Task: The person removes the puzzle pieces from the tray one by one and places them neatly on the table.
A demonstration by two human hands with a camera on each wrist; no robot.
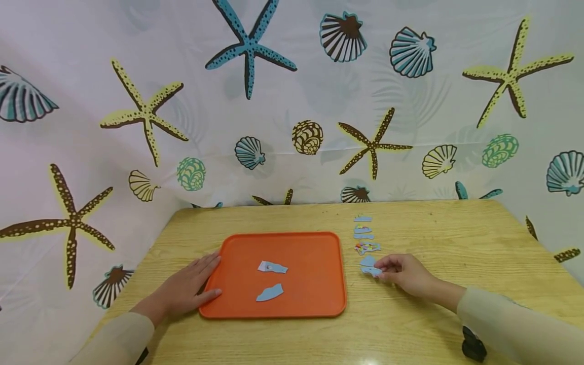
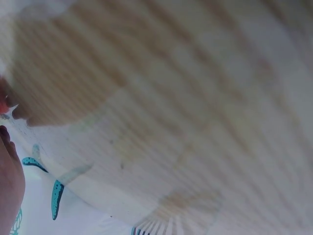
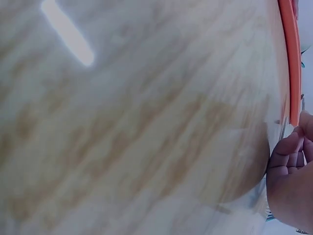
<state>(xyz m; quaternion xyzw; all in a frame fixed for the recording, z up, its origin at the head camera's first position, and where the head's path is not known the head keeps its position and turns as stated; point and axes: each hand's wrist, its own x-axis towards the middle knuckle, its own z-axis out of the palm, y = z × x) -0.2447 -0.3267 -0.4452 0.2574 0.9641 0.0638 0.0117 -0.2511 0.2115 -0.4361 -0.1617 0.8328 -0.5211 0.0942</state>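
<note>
My left hand (image 1: pixel 189 284) lies with fingers and thumb extended against the left rim of an orange tray (image 1: pixel 310 299). On the tray are two flat light-blue pieces with irregular edges: the upper piece (image 1: pixel 276 267) has a white end and a small printed mark, and the lower piece (image 1: pixel 270 292) is plain. To the right of the tray, my right hand (image 1: pixel 406 274) pinches the edge of a similar flat piece (image 1: pixel 370 270) between thumb and fingers at the tabletop. Another blue piece (image 1: pixel 367 260) lies just behind it.
Beyond the right hand a column of flat pieces runs toward the back: a multicoloured piece (image 1: pixel 367 247), then several blue ones (image 1: pixel 363 236). All lie on a wooden table (image 1: pixel 456 233). A cloth with starfish and shells (image 1: pixel 283 111) hangs behind. A dark object (image 1: pixel 473 344) shows below the right sleeve.
</note>
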